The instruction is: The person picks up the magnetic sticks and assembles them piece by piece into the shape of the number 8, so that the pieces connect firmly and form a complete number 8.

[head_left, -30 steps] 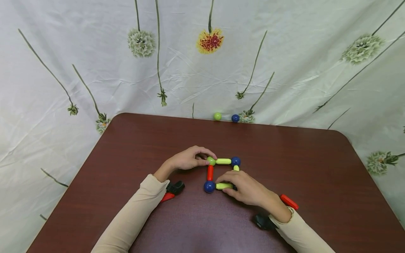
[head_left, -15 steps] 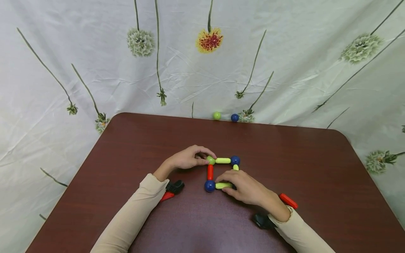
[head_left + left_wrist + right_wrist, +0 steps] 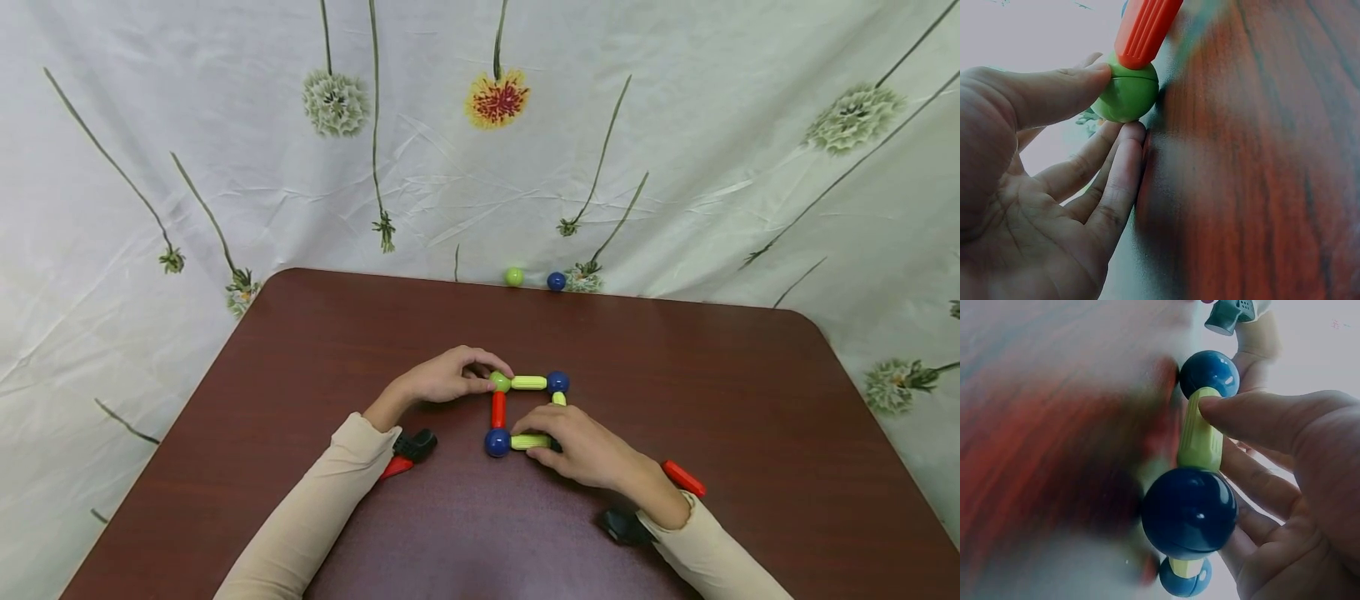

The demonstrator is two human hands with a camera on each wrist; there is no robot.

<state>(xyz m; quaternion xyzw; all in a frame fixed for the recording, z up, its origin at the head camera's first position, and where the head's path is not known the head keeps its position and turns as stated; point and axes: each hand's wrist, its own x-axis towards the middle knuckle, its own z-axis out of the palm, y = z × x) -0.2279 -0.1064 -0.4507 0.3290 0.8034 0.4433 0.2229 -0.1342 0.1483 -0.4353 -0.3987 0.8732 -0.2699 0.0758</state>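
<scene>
Magnetic balls and rods form a four-sided frame on the table. At its far left corner my left hand (image 3: pixel 450 377) pinches a green ball (image 3: pixel 1125 100) between thumb and fingertips. A red rod (image 3: pixel 498 410) runs from that ball to a blue ball (image 3: pixel 497 442). My right hand (image 3: pixel 585 447) grips the near yellow-green rod (image 3: pixel 1200 442), thumb on its side. Another blue ball (image 3: pixel 1189 512) at the near right corner is mostly hidden by that hand in the head view. A yellow-green rod (image 3: pixel 529 383) links the green ball to the far blue ball (image 3: pixel 557 382).
A loose red rod (image 3: pixel 683 477) lies beside the right wrist. Something red (image 3: pixel 397 467) shows by the left cuff. Near the table's (image 3: pixel 375 317) back edge sit a second green ball (image 3: pixel 513 277) and a blue ball (image 3: pixel 557 282). Behind hangs a flowered cloth (image 3: pixel 420 167).
</scene>
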